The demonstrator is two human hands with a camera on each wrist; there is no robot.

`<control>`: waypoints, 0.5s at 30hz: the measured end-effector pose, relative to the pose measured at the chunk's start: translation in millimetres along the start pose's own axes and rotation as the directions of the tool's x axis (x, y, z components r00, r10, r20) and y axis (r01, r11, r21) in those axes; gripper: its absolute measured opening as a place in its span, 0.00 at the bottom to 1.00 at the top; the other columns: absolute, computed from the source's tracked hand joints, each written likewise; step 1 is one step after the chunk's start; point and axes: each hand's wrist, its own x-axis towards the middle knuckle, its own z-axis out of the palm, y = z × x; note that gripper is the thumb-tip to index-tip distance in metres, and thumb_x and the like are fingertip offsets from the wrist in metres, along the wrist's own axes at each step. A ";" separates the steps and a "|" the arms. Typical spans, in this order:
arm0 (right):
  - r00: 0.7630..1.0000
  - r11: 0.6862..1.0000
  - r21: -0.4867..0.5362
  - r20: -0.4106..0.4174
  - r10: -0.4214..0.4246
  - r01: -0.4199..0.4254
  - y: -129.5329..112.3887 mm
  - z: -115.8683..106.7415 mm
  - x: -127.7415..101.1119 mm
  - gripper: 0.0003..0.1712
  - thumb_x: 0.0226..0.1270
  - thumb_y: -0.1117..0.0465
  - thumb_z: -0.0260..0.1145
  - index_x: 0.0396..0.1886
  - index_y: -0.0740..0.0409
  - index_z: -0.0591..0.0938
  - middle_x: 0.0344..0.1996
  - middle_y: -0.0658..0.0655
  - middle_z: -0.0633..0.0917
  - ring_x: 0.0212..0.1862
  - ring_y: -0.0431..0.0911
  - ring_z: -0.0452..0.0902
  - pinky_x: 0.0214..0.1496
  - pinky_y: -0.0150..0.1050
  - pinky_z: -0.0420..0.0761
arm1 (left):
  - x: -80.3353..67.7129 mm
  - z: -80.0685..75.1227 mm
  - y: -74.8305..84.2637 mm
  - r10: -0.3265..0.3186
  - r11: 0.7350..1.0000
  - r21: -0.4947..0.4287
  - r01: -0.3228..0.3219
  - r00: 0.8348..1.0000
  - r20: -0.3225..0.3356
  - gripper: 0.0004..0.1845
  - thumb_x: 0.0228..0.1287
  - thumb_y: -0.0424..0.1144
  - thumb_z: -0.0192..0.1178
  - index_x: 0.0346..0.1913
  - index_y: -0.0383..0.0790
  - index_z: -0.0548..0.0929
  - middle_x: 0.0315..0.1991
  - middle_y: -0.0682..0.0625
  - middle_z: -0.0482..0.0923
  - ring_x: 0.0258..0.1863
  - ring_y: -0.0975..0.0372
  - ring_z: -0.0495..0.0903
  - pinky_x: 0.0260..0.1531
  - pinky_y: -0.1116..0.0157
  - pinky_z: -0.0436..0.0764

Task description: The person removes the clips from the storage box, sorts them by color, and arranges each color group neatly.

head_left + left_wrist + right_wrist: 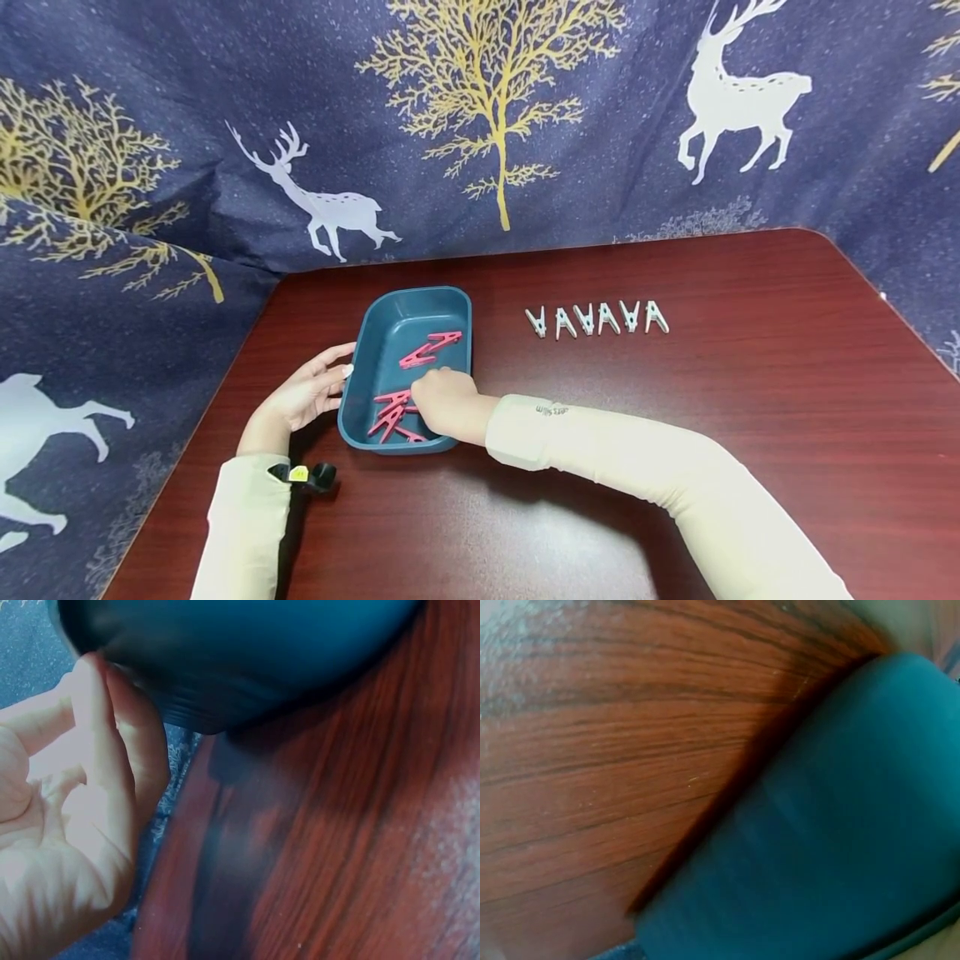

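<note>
Glossy reddish wood-grain tabletop [750,358]; speckled navy fabric [622,167] along far and left sides, printed with white deer [738,104] and golden trees [501,137].

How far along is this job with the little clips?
Looks done: six pale clips lie in a row on the table, pointing alternate ways. In hand: the right grip reaches into the blue bin; whether it holds anything is hidden. Probably left: the red clips in that bin, since none has joined the row.
</note>
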 end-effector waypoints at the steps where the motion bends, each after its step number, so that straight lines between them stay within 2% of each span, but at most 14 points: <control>1: 1.000 1.000 -0.001 -0.002 0.000 0.000 0.1 0.1 0.0 0.16 0.59 0.54 0.69 0.47 0.50 0.84 0.36 0.53 0.84 0.35 0.45 0.76 0.37 0.42 0.84 | 0.0 -0.3 0.0 0.001 1.000 0.000 -0.001 1.000 0.001 0.20 0.76 0.34 0.42 0.67 0.48 0.60 0.48 0.57 0.81 0.44 0.65 0.82 0.41 0.66 0.83; 8: 1.000 1.000 0.003 -0.011 0.003 -0.003 -0.4 0.1 0.2 0.14 0.62 0.53 0.66 0.47 0.50 0.84 0.38 0.52 0.85 0.37 0.45 0.78 0.39 0.42 0.84 | -0.2 -0.5 0.5 0.008 1.000 -0.005 -0.008 1.000 0.002 0.20 0.75 0.34 0.42 0.66 0.49 0.61 0.48 0.57 0.81 0.44 0.65 0.82 0.41 0.66 0.83; 15: 1.000 1.000 0.016 -0.030 -0.003 0.004 -0.3 -0.8 -3.1 0.11 0.62 0.54 0.66 0.44 0.51 0.85 0.33 0.51 0.85 0.33 0.44 0.79 0.36 0.40 0.84 | -1.7 0.4 -0.4 0.008 1.000 -0.013 -0.008 1.000 -0.001 0.19 0.75 0.34 0.42 0.66 0.50 0.62 0.47 0.58 0.81 0.43 0.66 0.82 0.40 0.66 0.83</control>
